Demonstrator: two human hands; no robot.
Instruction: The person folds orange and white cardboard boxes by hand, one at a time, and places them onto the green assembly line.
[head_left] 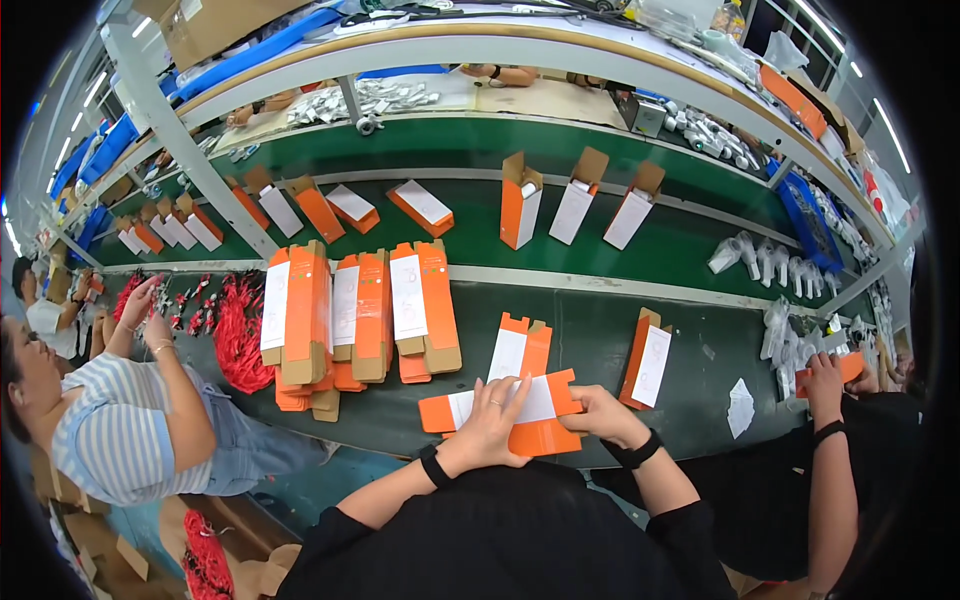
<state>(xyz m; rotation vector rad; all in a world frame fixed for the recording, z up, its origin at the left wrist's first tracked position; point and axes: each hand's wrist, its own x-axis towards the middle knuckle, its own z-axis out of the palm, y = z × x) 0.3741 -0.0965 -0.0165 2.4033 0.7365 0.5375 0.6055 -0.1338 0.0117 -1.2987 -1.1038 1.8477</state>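
Just in front of me an orange-and-white cardboard carton [540,399] lies crosswise, its end flaps raised at the right. My left hand [490,418] reaches across its left half, fingers over the white panel, holding it. At its right end my right hand [606,414] grips the edge near the flaps; the fingertips are partly hidden. Beneath it another flat orange-and-white carton [525,350] sticks out on the far side. To the right of my hands stands a formed carton [648,360], tilted in view.
Stacked flat cartons [370,310] lie to my left beside red cords [243,335]. Open cartons [575,208] stand on the green conveyor [470,215] beyond. A crumpled white paper [740,408] and bagged parts [775,335] lie right. People work on both sides; a metal shelf frame [190,130] rises ahead.
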